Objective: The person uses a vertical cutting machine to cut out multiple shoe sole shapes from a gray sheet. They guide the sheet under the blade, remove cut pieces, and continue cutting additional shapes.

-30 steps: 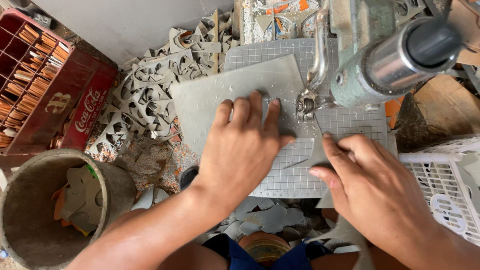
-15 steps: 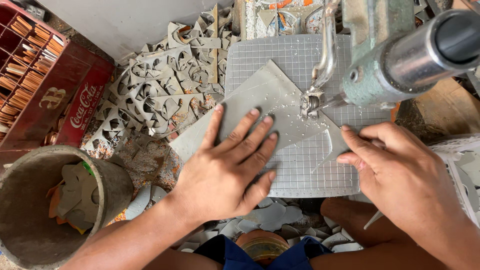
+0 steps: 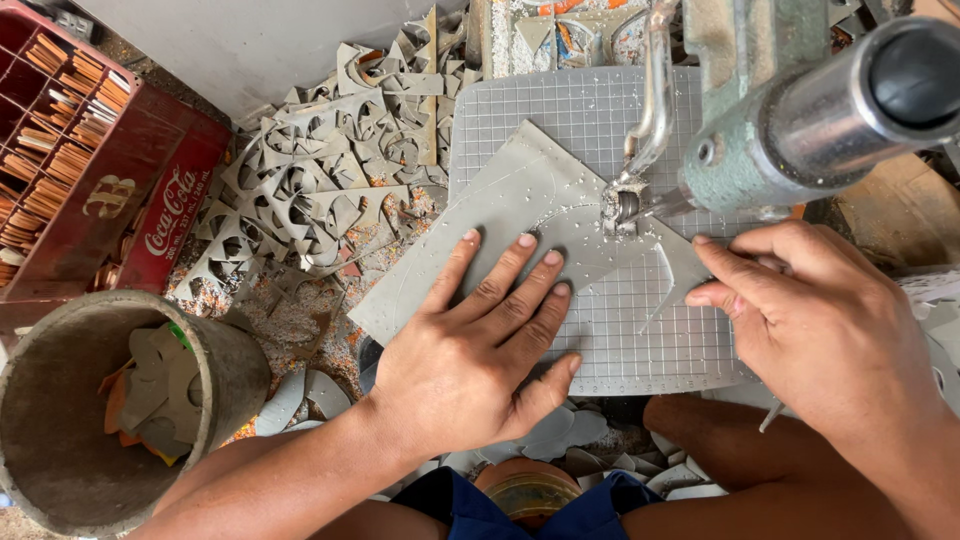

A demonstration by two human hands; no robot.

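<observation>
A flat grey sheet (image 3: 505,215) lies tilted on a white gridded work plate (image 3: 560,110), under the cutting tip (image 3: 622,208) of a grey-green machine (image 3: 800,110). My left hand (image 3: 480,345) presses flat on the sheet's near part, fingers spread. My right hand (image 3: 815,320) pinches the sheet's right corner with thumb and fingers. A curved cut line shows in the sheet near the tip.
A heap of cut-out grey scraps (image 3: 320,180) lies left of the plate. A red crate (image 3: 70,170) with brown pieces stands at far left. A round bucket (image 3: 215,340) at lower left holds cut shapes. Loose offcuts (image 3: 560,435) lie by my knees.
The sheet has been turned counter-clockwise under the cutting tip. Both hands shifted with it, the left drawing nearer me and the right moving out to the corner.
</observation>
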